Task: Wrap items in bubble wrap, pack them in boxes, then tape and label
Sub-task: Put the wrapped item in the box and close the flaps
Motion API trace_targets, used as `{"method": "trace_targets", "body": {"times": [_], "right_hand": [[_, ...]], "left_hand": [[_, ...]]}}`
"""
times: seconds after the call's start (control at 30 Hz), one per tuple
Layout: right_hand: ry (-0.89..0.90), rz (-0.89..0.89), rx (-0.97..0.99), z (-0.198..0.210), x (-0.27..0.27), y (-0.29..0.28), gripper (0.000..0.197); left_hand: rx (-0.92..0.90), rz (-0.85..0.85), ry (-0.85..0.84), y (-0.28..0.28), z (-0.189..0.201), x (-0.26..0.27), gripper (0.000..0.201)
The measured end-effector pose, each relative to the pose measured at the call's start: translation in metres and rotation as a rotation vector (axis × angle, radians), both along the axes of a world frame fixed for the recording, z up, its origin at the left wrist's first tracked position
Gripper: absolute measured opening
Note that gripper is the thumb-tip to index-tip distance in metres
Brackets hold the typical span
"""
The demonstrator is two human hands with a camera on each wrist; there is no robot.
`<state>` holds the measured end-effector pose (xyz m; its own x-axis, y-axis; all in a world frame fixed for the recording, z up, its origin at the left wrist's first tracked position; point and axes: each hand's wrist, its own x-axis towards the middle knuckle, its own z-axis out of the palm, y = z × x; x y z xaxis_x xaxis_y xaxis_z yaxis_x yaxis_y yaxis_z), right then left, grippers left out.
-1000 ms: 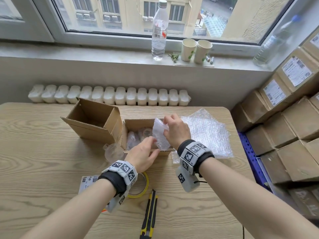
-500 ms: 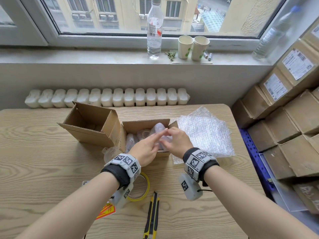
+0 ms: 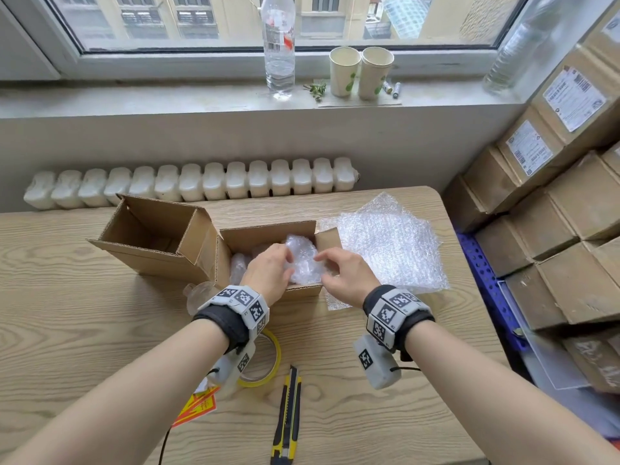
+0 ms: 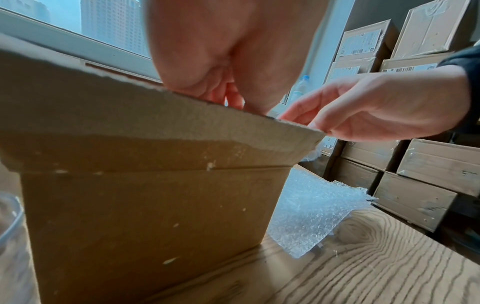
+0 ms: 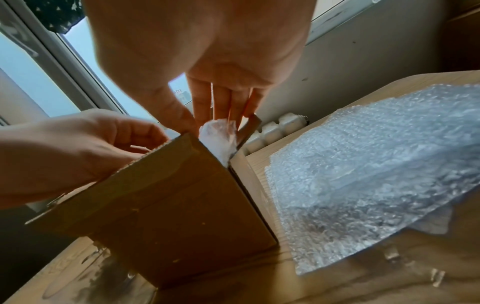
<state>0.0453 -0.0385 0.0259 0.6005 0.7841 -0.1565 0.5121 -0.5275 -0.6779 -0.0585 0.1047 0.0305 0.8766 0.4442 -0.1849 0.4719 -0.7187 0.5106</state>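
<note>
Bubble-wrapped item being set into the open cardboard box

Head view: at centre frame the bubble-wrapped item (image 3: 303, 260) is held in the cardboard box (image 3: 268, 234) on the desk (image 3: 84, 313) by the left hand (image 3: 268, 273) and right hand (image 3: 347, 271). Left wrist view: left fingers are dipped behind the box rim; their grip cannot be told. Right wrist view: straight right fingers (image 5: 221, 102) are pressed on the wrap.

The light wood-grain bench (image 3: 84, 317) carries two open brown cardboard boxes (image 3: 157, 243), a clear bubble-wrap sheet (image 3: 389, 250), a yellow tape roll (image 3: 273, 367), a yellow-black utility knife (image 3: 287, 421) and red-yellow stickers (image 3: 198, 407).
</note>
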Motion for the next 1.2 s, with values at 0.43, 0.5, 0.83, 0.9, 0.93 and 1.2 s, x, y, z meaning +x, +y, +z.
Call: {"method": "trace_targets", "body": {"times": [0.43,0.5,0.83,0.9,0.93,1.2], "right_hand": [[-0.238,0.038,0.156,-0.022,-0.004,-0.005,0.014],[-0.271,0.052,0.142,-0.024,-0.002,-0.004,0.017],[-0.322,0.248,-0.033,-0.026,0.011,-0.005,0.017],[-0.376,0.244,0.044,-0.027,0.012,-0.007,0.012],[-0.424,0.248,0.079,-0.029,0.012,-0.008,0.015],[-0.610,0.309,0.130,-0.041,0.002,-0.018,0.022]], "left_hand": [[-0.010,-0.326,0.243,-0.008,0.000,0.016,0.046],[-0.030,-0.351,0.319,-0.005,-0.005,0.021,0.048],[0.016,-0.103,0.051,-0.001,-0.010,0.005,0.035],[0.032,-0.019,0.059,-0.005,-0.007,0.003,0.031],[0.017,-0.030,0.093,-0.008,-0.006,0.003,0.031],[0.034,-0.320,0.317,-0.035,-0.012,0.001,0.047]]}}
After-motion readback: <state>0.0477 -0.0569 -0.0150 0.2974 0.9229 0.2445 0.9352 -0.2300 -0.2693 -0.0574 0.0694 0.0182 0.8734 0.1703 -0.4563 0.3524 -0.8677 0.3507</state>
